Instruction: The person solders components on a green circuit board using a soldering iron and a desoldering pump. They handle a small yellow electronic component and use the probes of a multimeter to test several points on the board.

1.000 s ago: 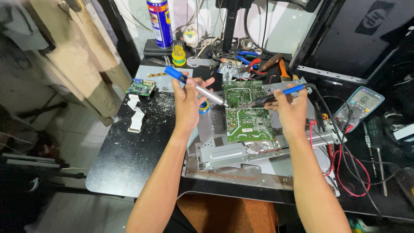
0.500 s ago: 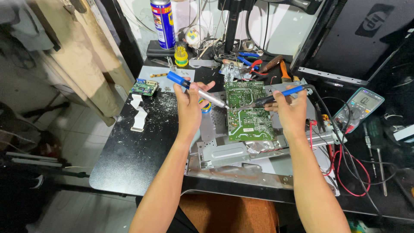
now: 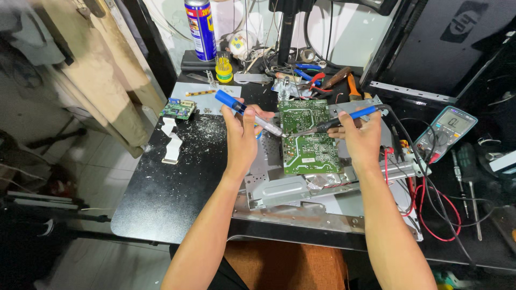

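My left hand [image 3: 241, 138] grips a blue-handled desoldering pump [image 3: 246, 111], its metal tip pointing down-right at a green circuit board [image 3: 310, 140]. My right hand [image 3: 361, 137] holds a blue-handled soldering iron [image 3: 344, 118], its tip reaching left onto the same board. The two tips meet close together near the board's upper left part. The board lies on a grey metal chassis [image 3: 279, 190] on the black table [image 3: 161, 188].
A multimeter [image 3: 445, 132] with red and black leads lies right of the chassis. A blue spray can [image 3: 200, 29], pliers and small tools crowd the back. A small green board [image 3: 179, 109] and white ribbon cable [image 3: 172, 140] lie left. Screwdrivers [image 3: 471, 182] lie far right.
Both hands stay on their tools over the board with barely any shift. The view has tilted slightly, so everything sits a little lower and to the right.
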